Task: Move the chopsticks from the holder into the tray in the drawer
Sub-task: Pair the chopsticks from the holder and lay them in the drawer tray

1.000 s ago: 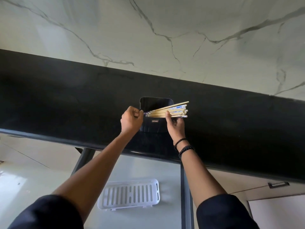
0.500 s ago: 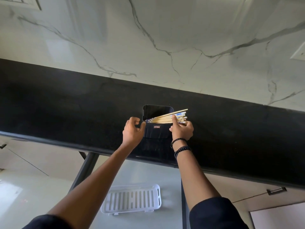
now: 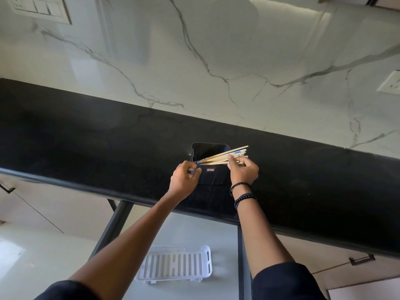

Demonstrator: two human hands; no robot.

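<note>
A black holder (image 3: pixel 213 175) stands on the black countertop (image 3: pixel 86 148), with several pale wooden chopsticks (image 3: pixel 218 158) leaning out of it to the right. My left hand (image 3: pixel 184 179) grips the holder's left edge. My right hand (image 3: pixel 243 171) curls its fingers around the chopsticks' upper ends at the holder's right side. Below the counter, a white slotted tray (image 3: pixel 175 266) lies in the open drawer (image 3: pixel 190 230).
A marble wall (image 3: pixel 216 61) rises behind the counter, with a switch plate (image 3: pixel 41 8) at top left and a socket (image 3: pixel 391 82) at right. Dark drawer rails (image 3: pixel 114 224) frame the drawer. A cabinet handle (image 3: pixel 361 259) sits at lower right.
My left hand has gone from the chopsticks' lower ends to the holder's left edge. My right hand has closed its fingers around the chopsticks' upper ends. The camera has tilted up.
</note>
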